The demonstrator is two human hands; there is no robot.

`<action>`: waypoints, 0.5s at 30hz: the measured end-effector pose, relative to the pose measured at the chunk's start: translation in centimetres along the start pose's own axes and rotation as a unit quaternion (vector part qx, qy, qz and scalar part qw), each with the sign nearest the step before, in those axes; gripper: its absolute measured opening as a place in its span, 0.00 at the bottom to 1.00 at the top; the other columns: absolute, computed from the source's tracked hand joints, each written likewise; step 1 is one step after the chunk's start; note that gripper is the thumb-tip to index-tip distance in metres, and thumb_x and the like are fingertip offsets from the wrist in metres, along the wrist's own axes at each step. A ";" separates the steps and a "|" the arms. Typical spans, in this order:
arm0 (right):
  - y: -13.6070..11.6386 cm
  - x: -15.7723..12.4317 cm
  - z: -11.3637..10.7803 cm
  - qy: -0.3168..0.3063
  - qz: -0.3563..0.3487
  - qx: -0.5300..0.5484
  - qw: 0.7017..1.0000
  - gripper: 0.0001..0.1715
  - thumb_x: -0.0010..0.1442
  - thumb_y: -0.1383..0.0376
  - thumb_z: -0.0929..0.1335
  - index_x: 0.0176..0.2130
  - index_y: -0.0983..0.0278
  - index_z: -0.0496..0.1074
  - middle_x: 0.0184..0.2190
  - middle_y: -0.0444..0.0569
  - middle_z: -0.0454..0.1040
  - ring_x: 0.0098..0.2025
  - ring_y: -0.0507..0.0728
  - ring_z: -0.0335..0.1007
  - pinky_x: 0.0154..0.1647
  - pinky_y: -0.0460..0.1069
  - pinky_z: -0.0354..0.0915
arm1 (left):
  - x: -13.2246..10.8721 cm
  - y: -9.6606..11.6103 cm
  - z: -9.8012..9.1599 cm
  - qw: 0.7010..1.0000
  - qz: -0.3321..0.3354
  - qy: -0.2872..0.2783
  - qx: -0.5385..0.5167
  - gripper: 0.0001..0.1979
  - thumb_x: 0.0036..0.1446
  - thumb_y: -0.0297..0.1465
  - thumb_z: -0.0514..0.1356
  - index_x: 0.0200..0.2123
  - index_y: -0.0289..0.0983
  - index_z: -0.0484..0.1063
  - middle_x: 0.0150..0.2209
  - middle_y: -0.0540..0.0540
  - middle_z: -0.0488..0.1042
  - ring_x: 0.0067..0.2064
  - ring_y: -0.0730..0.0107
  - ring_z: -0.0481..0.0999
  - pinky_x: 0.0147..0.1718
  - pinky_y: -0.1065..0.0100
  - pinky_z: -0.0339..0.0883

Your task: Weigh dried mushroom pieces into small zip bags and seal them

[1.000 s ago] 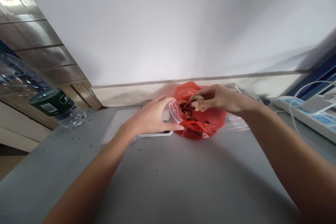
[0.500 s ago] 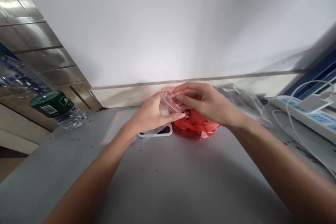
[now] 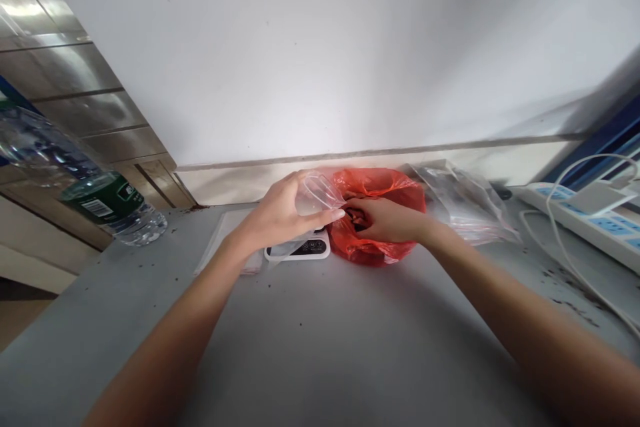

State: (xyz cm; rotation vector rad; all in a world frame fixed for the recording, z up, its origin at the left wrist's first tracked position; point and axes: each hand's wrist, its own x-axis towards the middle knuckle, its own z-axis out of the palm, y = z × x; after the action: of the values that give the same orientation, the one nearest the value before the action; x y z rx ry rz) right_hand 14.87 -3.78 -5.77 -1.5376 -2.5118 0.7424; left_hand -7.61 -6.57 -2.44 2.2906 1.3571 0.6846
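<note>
My left hand point(image 3: 280, 213) is closed on a clear zip bag point(image 3: 315, 195), its mouth held apart and facing right. Below that hand sits a small white kitchen scale point(image 3: 299, 252) with black buttons, largely covered by hand and bag. To the right an opened red plastic bag point(image 3: 383, 181) rests on the table. Inside it is my right hand point(image 3: 385, 219), its fingers curled around dried brown pieces point(image 3: 357, 219); the fingertips are partly hidden, and the exact kind of the pieces is unclear.
A stack of flat clear bags point(image 3: 217, 243) lies left of the scale. A filled clear bag point(image 3: 457, 203) stands behind the red one. On the right are a power strip point(image 3: 595, 220) and white cable point(image 3: 560, 240); a water bottle point(image 3: 113, 203) is at left. Dark crumbs dot the grey table point(image 3: 320, 353).
My right hand has moved from the zip bag's mouth down into the red bag, whose opening now shows wider. My left hand keeps hold of the zip bag in nearly the same place.
</note>
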 end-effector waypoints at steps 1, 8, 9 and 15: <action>0.0 0.1 0.3 0.005 0.003 -0.010 1.000 0.29 0.53 0.67 0.71 0.55 0.59 0.75 0.48 0.53 0.82 0.45 0.65 0.78 0.43 0.53 0.71 | 0.0 0.1 0.1 1.000 0.000 0.001 -0.007 0.34 0.59 0.54 0.63 0.60 0.38 0.69 0.64 0.37 0.72 0.63 0.47 0.72 0.61 0.48 0.67; 0.1 0.4 0.5 0.036 -0.017 0.011 0.999 0.13 0.54 0.72 0.67 0.38 0.61 0.78 0.38 0.49 0.82 0.38 0.60 0.77 0.38 0.50 0.67 | 0.1 0.2 0.2 0.999 0.032 0.004 -0.026 0.35 0.59 0.51 0.64 0.64 0.40 0.67 0.64 0.41 0.73 0.63 0.52 0.72 0.63 0.54 0.65; 0.1 0.3 0.4 0.035 -0.013 0.020 0.999 0.11 0.53 0.73 0.66 0.35 0.61 0.77 0.35 0.49 0.81 0.36 0.59 0.76 0.37 0.50 0.66 | 0.1 0.3 0.2 0.999 0.036 0.000 -0.027 0.35 0.60 0.51 0.64 0.65 0.41 0.66 0.64 0.43 0.72 0.63 0.53 0.72 0.64 0.55 0.65; 0.6 -0.3 -1.1 0.021 -0.006 0.051 0.998 0.08 0.53 0.71 0.66 0.28 0.61 0.75 0.27 0.45 0.79 0.32 0.57 0.74 0.35 0.50 0.66 | 0.0 0.2 0.4 0.999 0.032 -0.023 -0.003 0.36 0.59 0.52 0.64 0.65 0.42 0.64 0.67 0.42 0.69 0.65 0.53 0.70 0.63 0.55 0.65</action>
State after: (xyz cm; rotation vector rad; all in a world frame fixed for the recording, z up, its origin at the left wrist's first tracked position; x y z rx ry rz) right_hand 15.85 -3.47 -5.01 -1.4874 -2.4119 0.8146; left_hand -7.20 -6.72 -2.63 2.3400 1.2648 0.6514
